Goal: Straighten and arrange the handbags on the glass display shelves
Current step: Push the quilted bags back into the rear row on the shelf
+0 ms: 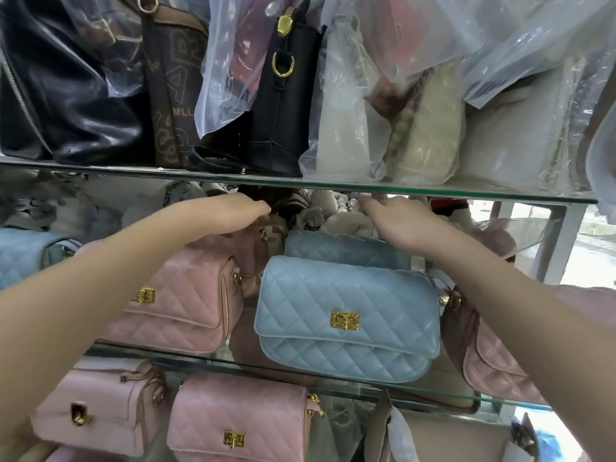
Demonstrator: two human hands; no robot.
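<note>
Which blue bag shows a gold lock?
The front blue bag, whose gold lock sits on its flap. The rear blue bag and the left-edge blue bag show no lock.

it was a handbag shop: the blue quilted handbag stood on a glass shelf, with matching pink quilted handbags beside and below it. above it, plastic-wrapped bags crowded an upper glass shelf.

Brown handbag at upper left of the frame, large dotted letters "A" and "P", small "MLL" between them, remaining lettering cut off or unreadable
</note>
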